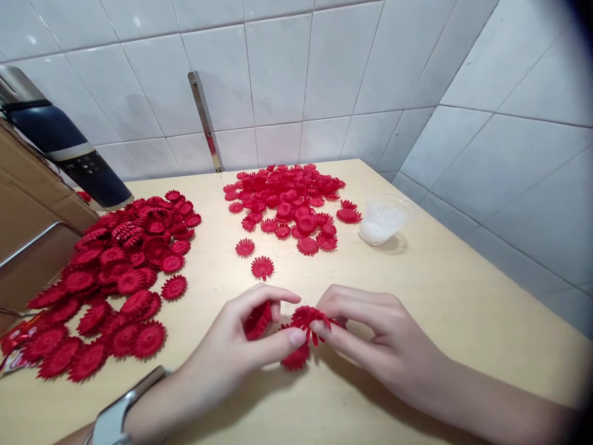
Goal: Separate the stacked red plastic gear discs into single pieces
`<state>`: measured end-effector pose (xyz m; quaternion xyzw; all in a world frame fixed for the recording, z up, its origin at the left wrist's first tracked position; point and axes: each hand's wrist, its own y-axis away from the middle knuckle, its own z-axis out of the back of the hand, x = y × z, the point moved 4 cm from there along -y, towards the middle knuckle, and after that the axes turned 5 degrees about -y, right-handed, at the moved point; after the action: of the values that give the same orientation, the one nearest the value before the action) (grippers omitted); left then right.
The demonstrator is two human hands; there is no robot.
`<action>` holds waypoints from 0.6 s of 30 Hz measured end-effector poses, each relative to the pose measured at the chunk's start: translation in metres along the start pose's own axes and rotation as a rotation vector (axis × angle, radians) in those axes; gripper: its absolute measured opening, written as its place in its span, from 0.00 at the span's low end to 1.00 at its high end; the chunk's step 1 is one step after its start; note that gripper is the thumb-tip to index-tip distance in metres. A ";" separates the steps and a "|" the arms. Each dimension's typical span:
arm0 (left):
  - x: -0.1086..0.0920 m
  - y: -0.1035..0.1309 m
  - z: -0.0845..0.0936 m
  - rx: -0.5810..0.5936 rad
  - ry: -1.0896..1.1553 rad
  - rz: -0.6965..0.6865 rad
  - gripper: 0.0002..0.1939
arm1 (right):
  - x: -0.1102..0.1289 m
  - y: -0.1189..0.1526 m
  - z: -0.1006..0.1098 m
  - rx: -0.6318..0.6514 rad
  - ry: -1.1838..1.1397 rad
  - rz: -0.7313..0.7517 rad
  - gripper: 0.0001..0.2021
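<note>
Near the front middle of the table, my right hand (382, 327) pinches the petals of a red fabric flower (306, 316) between thumb and fingers. My left hand (231, 349) is curled beside it, its thumb against the flower's near edge. Inside the left palm sits another red flower piece (258, 321), partly covered by the fingers. Below the left thumb a further red petalled disc (296, 358) shows; whether the hand grips it or it is joined to the upper flower I cannot tell.
Piles of red petalled discs lie at the left (132, 281) and back middle (287, 198) of the table (417, 296). A clear cup with white contents (382, 222) stands to the right. At the left are a dark thermos (69, 145) and a cardboard box (37, 179). Tiled walls (278, 68) bound the table.
</note>
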<state>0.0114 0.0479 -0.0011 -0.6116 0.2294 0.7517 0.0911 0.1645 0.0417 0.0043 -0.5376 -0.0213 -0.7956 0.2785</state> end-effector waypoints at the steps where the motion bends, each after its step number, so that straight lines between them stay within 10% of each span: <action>1: -0.002 0.001 0.000 -0.004 -0.064 -0.024 0.11 | 0.002 0.000 -0.002 0.016 -0.010 0.030 0.09; 6: -0.008 0.007 0.000 -0.075 -0.291 -0.211 0.06 | 0.008 0.002 -0.006 -0.014 -0.021 0.108 0.08; 10: -0.012 0.013 -0.001 -0.190 -0.462 -0.422 0.08 | 0.002 0.004 0.000 -0.177 -0.028 -0.154 0.06; 18: -0.022 0.025 -0.003 -0.324 -0.717 -0.803 0.09 | -0.010 0.006 -0.016 0.046 -0.880 -0.509 0.14</action>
<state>0.0084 0.0276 0.0258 -0.3632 -0.1852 0.8445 0.3472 0.1563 0.0354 -0.0133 -0.7934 -0.2844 -0.5356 0.0525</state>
